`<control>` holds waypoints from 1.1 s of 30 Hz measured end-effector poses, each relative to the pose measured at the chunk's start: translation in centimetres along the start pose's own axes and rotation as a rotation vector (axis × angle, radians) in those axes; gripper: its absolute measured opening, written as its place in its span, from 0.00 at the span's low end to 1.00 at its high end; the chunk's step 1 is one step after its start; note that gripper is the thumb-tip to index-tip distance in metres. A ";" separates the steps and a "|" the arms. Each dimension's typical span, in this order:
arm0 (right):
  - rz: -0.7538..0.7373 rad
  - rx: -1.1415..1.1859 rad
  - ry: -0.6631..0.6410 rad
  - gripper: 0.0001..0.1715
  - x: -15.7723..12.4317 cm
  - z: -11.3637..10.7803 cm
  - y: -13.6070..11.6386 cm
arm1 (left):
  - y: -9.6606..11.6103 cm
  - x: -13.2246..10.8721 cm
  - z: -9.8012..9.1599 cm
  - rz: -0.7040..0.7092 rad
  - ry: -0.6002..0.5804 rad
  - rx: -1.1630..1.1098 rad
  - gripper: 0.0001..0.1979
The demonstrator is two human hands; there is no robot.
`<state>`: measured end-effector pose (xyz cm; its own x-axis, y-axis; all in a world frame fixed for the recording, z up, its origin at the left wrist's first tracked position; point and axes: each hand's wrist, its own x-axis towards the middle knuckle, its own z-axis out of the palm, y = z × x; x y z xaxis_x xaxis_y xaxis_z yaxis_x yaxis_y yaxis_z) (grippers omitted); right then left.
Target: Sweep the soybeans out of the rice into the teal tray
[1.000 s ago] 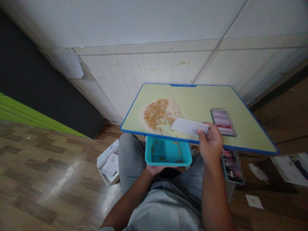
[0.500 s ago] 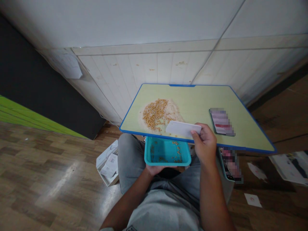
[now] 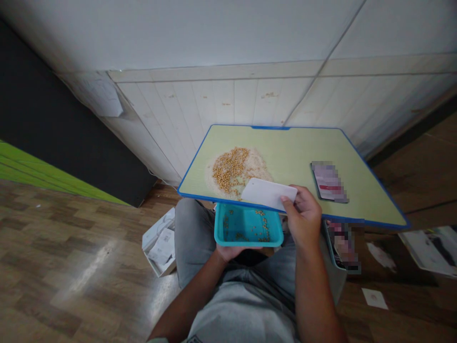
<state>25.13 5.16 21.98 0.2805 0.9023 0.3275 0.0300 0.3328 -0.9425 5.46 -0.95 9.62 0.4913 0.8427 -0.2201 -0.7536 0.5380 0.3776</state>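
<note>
The table point(image 3: 293, 152) (blue-edged) bears beans point(image 3: 224, 172), pale grains point(image 3: 257, 161), a phone point(image 3: 328, 182)

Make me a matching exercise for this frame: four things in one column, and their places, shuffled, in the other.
Things
1. White scraper
2. Teal container
3. Heap of yellow beans
4. White box

Places
A. On the wooden floor, beside the person's leg
B. Gripped in the right hand
C. Among pale grains on the tabletop
D. Supported from below by the left hand

Pairs: 1-B, 2-D, 3-C, 4-A
</note>
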 end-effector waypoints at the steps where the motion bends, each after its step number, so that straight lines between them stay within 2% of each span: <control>1: 0.014 0.002 -0.034 0.14 -0.2 0.2 -0.1 | 0.0 0.0 0.2 0.000 0.018 0.009 0.47; 4: 0.042 -0.009 -0.105 0.14 -0.5 0.6 -0.2 | 0.0 -0.1 0.4 0.010 0.050 0.033 0.48; 6: 0.049 -0.022 -0.097 0.14 -0.5 0.7 0.0 | -0.1 -0.1 0.3 0.012 0.066 0.048 0.48; 13: -0.006 -0.077 0.115 0.14 0.3 -0.3 0.7 | 0.2 -0.1 0.5 0.006 0.022 0.031 0.45; 18: -0.050 -0.112 0.164 0.14 0.9 -0.5 0.6 | 0.0 -0.1 -0.3 0.007 -0.033 -0.005 0.44; 22: -0.107 -0.088 0.217 0.14 1.6 0.1 0.4 | -0.2 -0.1 -0.6 0.019 -0.025 -0.013 0.43; 28: -0.089 -0.092 0.139 0.13 2.0 0.5 0.7 | 0.1 -0.2 0.9 0.022 -0.044 0.018 0.47; 33: -0.090 -0.087 0.119 0.13 1.9 0.4 0.9 | 0.1 -0.1 1.0 0.012 -0.019 0.031 0.47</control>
<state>25.29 7.32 21.78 0.3842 0.8295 0.4055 0.1415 0.3811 -0.9136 5.82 -0.99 10.56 0.4912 0.8482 -0.1982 -0.7456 0.5271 0.4078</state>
